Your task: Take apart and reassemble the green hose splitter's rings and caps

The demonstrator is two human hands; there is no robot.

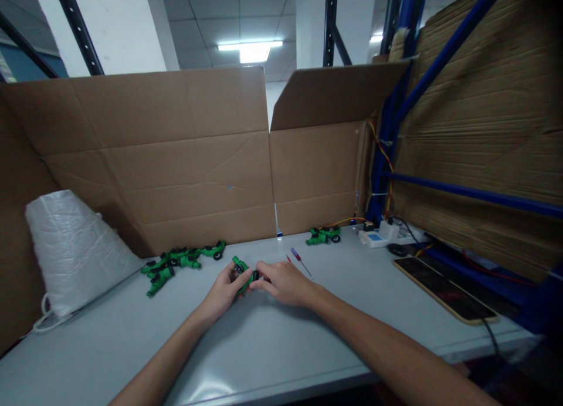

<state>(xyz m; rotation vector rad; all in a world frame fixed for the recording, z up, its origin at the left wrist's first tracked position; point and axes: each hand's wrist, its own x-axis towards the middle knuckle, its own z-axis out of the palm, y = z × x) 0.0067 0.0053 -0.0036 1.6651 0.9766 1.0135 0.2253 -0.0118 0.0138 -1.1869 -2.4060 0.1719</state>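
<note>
Near the middle of the grey table, my left hand (pixel 223 292) is closed around a small green toy vehicle (pixel 243 281) with black wheels. My right hand (pixel 281 281) pinches the toy's right end, at a black wheel. Parts of the toy are hidden by my fingers. Just beyond my right hand lies a screwdriver (pixel 301 261) with a purple handle, and a bit of something red shows beside it.
Several green toys (pixel 178 260) lie at the back left, near a white wrapped bundle (pixel 77 256). Another green toy (pixel 324 236) sits at the back. A power strip (pixel 378 236) and a phone (pixel 444 290) are on the right. Cardboard (pixel 197 165) walls the back.
</note>
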